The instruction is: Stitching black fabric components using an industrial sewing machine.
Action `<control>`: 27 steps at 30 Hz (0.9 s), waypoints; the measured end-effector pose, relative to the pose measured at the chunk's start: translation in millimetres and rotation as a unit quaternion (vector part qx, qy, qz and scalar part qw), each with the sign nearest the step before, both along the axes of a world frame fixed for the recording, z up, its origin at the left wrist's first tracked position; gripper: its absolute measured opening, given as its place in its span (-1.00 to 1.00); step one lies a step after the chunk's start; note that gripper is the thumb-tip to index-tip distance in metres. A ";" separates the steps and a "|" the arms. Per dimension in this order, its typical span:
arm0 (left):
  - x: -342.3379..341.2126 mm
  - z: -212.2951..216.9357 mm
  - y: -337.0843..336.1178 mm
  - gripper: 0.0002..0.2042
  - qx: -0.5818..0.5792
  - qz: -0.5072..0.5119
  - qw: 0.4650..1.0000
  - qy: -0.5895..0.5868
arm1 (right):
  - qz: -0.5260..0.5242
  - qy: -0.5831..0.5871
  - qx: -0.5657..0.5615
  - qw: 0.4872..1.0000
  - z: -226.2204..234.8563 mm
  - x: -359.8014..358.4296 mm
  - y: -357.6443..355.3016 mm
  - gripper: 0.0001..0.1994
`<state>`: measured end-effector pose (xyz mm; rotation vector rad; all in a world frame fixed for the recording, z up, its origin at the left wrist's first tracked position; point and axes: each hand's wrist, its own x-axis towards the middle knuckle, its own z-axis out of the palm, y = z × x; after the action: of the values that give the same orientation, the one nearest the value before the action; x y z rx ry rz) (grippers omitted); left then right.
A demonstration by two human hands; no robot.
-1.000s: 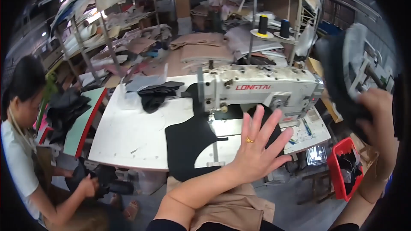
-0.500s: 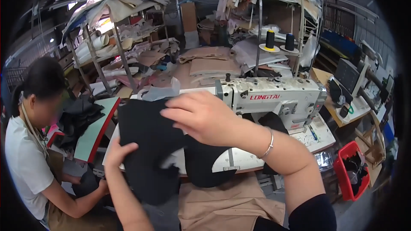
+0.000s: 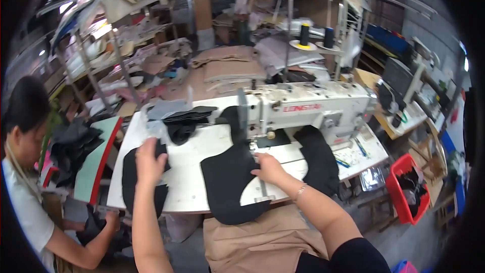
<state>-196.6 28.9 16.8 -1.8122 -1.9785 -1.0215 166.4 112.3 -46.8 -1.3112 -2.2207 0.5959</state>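
On the left end of the white sewing table (image 3: 186,194), my left hand (image 3: 150,166) lies over a black fabric piece (image 3: 132,177), thumb spread from the extended fingers. A second black fabric piece (image 3: 222,179) lies in the middle, reaching up to the needle area of the white sewing machine (image 3: 308,108) and hanging a little over the front edge. My right hand (image 3: 271,169) is closed at this piece's right edge, just below the presser foot; its far fingers are partly hidden. Another black piece (image 3: 321,159) rests to the right, under the machine arm.
Small black pieces (image 3: 184,124) are stacked at the table's back left. Tan cloth (image 3: 252,242) covers my lap. A co-worker (image 3: 30,172) sits at left beside a green board with red edge (image 3: 96,159). Right of the table is a red basket (image 3: 409,187). Thread cones (image 3: 304,35) stand behind.
The black piece held up before me has come down onto the table's left end with my left hand. My right hand has dropped from it to the middle piece by the needle. The view has shifted.
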 end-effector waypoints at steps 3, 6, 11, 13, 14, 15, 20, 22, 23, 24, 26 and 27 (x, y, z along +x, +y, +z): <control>107.1 5.3 20.8 -0.48 -0.108 -0.337 0.935 0.017 | 0.077 0.088 0.086 0.989 -11.5 -11.8 -1.8 -0.48; 161.1 -27.2 42.7 -0.40 -0.181 -0.369 0.904 0.122 | 0.095 0.122 0.225 0.962 1.1 0.7 -22.4 -0.55; 159.1 -53.1 66.1 -0.45 -0.286 -0.317 0.897 0.114 | -0.187 0.108 0.176 0.960 20.1 144.8 -23.2 -0.63; 177.1 -49.3 56.7 -0.56 -0.198 -0.360 0.906 0.099 | -0.256 0.109 0.109 0.954 18.6 192.9 -24.9 -0.53; 192.7 -47.6 52.6 -0.60 -0.172 -0.408 0.895 0.046 | -0.266 0.084 0.074 0.958 17.7 206.4 -26.6 -0.48; 223.3 -37.1 39.7 -0.64 -0.181 -0.432 0.881 -0.071 | -0.255 0.082 0.057 0.962 5.9 222.0 -22.3 -0.41; 317.4 -54.5 20.4 -0.36 -0.324 -0.416 0.823 -0.213 | -0.278 0.083 0.032 0.957 16.7 209.2 -16.0 -0.50; 340.9 -60.6 23.6 -0.34 -0.268 -0.396 0.862 -0.166 | -0.293 0.093 0.031 0.951 14.9 207.3 -13.9 -0.56; 347.8 -62.3 26.0 -0.34 -0.267 -0.397 0.862 -0.166 | -0.277 0.104 0.088 0.951 10.7 206.3 -13.0 -0.63; 353.3 -59.7 28.0 -0.34 -0.288 -0.378 0.863 -0.172 | -0.258 0.116 0.142 0.949 6.7 205.2 -13.3 -0.70; 360.1 -56.4 31.5 -0.35 -0.308 -0.358 0.863 -0.179 | -0.255 0.164 0.172 0.937 0.2 207.1 -12.4 -0.78; 361.5 -55.3 33.2 -0.36 -0.337 -0.360 0.840 -0.225 | -0.273 0.225 0.150 0.923 -1.4 207.6 -10.9 -0.79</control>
<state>164.8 62.1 -38.5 -3.1220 -2.1050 -1.0796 374.0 101.4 -48.2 -1.3774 -1.4192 0.2879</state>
